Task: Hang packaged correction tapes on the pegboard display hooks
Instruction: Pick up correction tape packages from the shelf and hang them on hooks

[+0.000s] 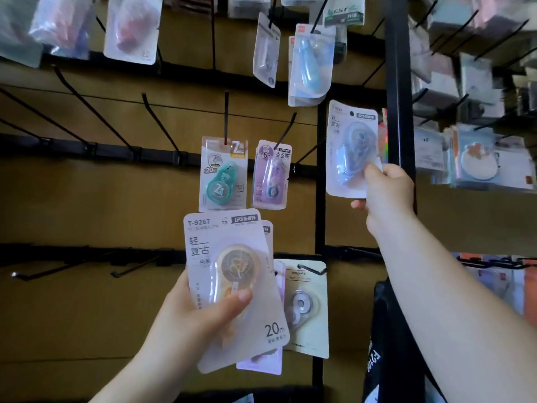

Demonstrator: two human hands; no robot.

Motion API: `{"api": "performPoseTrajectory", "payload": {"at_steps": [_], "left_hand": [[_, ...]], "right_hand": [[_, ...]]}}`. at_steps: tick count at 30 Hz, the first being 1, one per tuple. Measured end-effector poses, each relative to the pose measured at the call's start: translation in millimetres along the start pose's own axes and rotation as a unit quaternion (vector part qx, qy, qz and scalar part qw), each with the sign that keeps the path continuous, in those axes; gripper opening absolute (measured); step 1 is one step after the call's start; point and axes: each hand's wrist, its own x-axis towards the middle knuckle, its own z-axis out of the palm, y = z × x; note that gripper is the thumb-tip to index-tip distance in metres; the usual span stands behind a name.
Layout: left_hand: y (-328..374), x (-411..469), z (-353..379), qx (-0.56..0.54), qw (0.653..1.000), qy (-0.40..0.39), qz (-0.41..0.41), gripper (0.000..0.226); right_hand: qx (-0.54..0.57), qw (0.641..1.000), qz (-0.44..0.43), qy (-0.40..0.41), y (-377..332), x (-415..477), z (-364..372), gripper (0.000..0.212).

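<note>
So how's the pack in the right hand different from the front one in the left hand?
The blue-grey correction tape pack is pinched alone, high up, by the right hand; the orange correction tape pack fronts a stack gripped lower by the left hand. Both share the same white card design.

teal tape pack, lilac pack, black hooks, tan board

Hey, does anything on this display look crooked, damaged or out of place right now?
Nothing damaged. The purple pack hangs slightly tilted beside the straighter teal pack. The stack in the left hand is fanned unevenly; the right hand holds a blue pack not hooked yet.
</note>
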Motion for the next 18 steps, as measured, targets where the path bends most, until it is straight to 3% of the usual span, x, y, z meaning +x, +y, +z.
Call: {"api": "performPoseTrajectory", "payload": {"at_steps": [6, 11, 15, 18], "left_hand": [[-5, -3, 0, 0.001, 1.0, -0.007, 0.005, 0.061], [-4, -2, 0, 0.006, 1.0, -0.008, 0.003, 0.059], [-1, 1, -5, 0.001, 1.0, 0.004, 0.001, 0.045], [0, 2, -8, -0.01, 1.0, 0.001, 0.009, 0.052]], "right_hand": [[-0.007, 1.0, -0.005, -0.006, 0, 0, -1, 0.009], [-0.006, 0.999, -0.02, 0.026, -3, 5, -2, 0.009], [0.01, 1.0, -0.009, 0.023, -13, 10, 1, 0.007], [0.006, 1.0, -0.005, 0.006, -13, 8, 5, 0.006]]}}
